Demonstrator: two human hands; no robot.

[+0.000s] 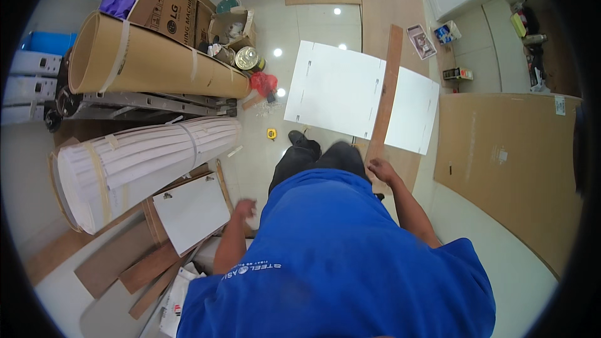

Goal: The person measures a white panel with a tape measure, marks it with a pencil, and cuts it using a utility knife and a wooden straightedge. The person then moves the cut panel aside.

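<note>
My right hand (pixel 380 170) is closed at the near end of a long, narrow brown wooden plank (pixel 389 81). The plank slants away from me across two white panels, and its very end is hidden by my hand and leg. The larger white panel (pixel 335 87) lies to the plank's left, with small dark marks along two edges. On the other side shows the smaller white panel (pixel 413 109). My left hand (pixel 246 208) hangs low at my side, beside a white board with metal hinges (pixel 192 213); its fingers are blurred, and I see nothing in it.
A yellow tape measure (pixel 272 133) lies on the tiled floor near my feet. Left stand a rolled brown sheet (pixel 156 56), a ladder (pixel 156 101), a wrapped white roll (pixel 144 163) and wood offcuts (pixel 150 267). Cans (pixel 247 59) sit farther off. At right leans a large cardboard sheet (pixel 501 156).
</note>
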